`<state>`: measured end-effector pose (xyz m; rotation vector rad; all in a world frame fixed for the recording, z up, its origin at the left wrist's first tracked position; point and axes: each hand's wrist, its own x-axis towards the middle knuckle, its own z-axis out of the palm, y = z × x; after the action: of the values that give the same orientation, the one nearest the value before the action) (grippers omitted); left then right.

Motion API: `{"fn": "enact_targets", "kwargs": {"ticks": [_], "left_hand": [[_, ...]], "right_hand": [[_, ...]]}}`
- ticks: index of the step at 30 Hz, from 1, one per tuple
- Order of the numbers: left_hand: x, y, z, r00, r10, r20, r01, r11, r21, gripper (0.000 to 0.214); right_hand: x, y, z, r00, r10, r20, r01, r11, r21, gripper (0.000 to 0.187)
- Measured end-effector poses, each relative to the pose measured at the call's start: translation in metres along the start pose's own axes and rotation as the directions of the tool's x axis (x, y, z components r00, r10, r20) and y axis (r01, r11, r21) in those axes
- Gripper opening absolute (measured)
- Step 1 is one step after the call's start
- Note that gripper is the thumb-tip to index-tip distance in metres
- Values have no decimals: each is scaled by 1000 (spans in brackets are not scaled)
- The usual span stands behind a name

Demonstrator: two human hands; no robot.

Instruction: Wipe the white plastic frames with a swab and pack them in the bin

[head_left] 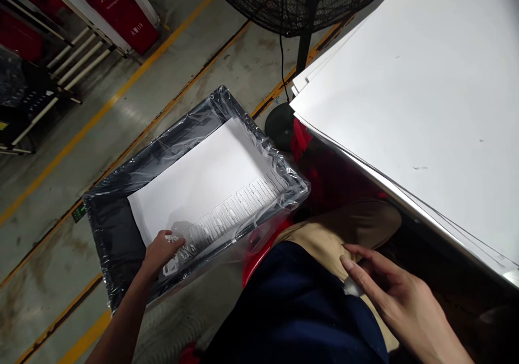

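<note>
My left hand (161, 251) is inside the plastic-lined bin (156, 150), at its near left corner. Its fingers are closed on a small thin flat piece (173, 238), pale and shiny. Beside it a long row of similar thin flat pieces (227, 212) overlaps along the near side of a white sheet (198, 164) in the bin. My right hand (399, 285) is over my lap, thumb and forefinger slightly apart. Something white (352, 287) shows under its thumb; whether it is a finger covering or a held scrap I cannot make out.
On the right, a stack of large white sheets (421, 99) lies with small scraps on top. A black fan (300, 1) stands behind the bin on a round base (279, 126). A red fire extinguisher box (117, 10) and a pipe rack (77, 55) are at the far left.
</note>
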<state>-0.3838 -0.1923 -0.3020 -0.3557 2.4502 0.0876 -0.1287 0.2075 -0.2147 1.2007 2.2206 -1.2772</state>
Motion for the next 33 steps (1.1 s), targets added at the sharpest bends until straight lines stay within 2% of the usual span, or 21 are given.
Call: {"fn": "enact_targets", "kwargs": {"ticks": [6,8,11,14,17,24,29,33], "left_hand": [[1,-14,-24,977,78,198,-38,980,-195,59],[9,-24,-33,974,68,218,-32,986,-165,59],[24,-37,-37,985,18,173,-16,1000,-12,48],[32,-43,-30,991,26,132,-43,991,124,37],[31,-45,-18,991,61,123,-83,979,185,36],[21,-51,-6,987,100,128,-127,967,222,33],[16,-50,0,986,144,83,-160,953,255,36],[14,-49,6,991,131,34,-135,948,289,41]], "right_hand": [[-1,-5,-1,999,-7,-32,7,1000,-5,50],[0,-3,-1,1000,-17,-24,17,1000,-6,51],[1,2,-2,1000,-16,-4,16,1000,-20,53],[2,7,-2,1000,14,14,-14,999,-35,53],[2,8,-2,999,36,11,-36,999,-36,53],[2,5,0,999,52,1,-51,998,-36,54],[3,5,1,999,45,-1,-45,998,-44,53],[2,6,1,1000,27,-12,-28,998,-52,53]]}}
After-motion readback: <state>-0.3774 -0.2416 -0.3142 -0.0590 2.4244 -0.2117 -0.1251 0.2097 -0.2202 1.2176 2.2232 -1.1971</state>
